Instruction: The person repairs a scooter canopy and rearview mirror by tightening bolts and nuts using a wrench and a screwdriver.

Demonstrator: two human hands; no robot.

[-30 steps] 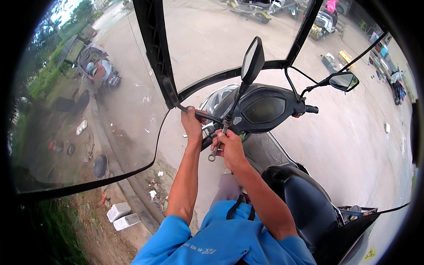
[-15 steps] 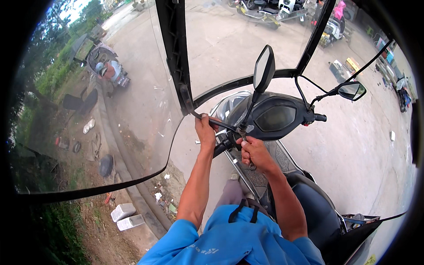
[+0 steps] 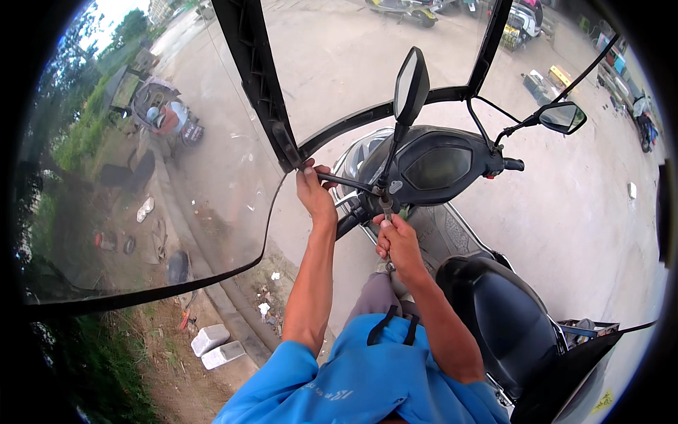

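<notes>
My left hand (image 3: 316,192) is closed round the outer end of a black metal rod (image 3: 349,181), beside the lower corner of the dark canopy frame (image 3: 267,106). The rod's inner end meets the base of the scooter's left mirror (image 3: 412,88). Just below that joint, my right hand (image 3: 400,242) grips a wrench (image 3: 386,205), its upper end at the mirror base and its lower end showing under my fingers. Beyond my hands sits the scooter's dark dashboard (image 3: 439,169). The exact contact between wrench and fastener is too small to make out.
A clear windshield sheet (image 3: 233,205) with a black edge hangs at my left. The right mirror (image 3: 563,118) and right handlebar grip (image 3: 513,165) stick out opposite. Near me is the black seat (image 3: 505,318). White blocks (image 3: 222,355) lie by the kerb.
The view has shifted slightly. Relative to the scooter, my right hand has come back toward me, and more of the wrench shows. My left hand stays on the rod near the frame corner.
</notes>
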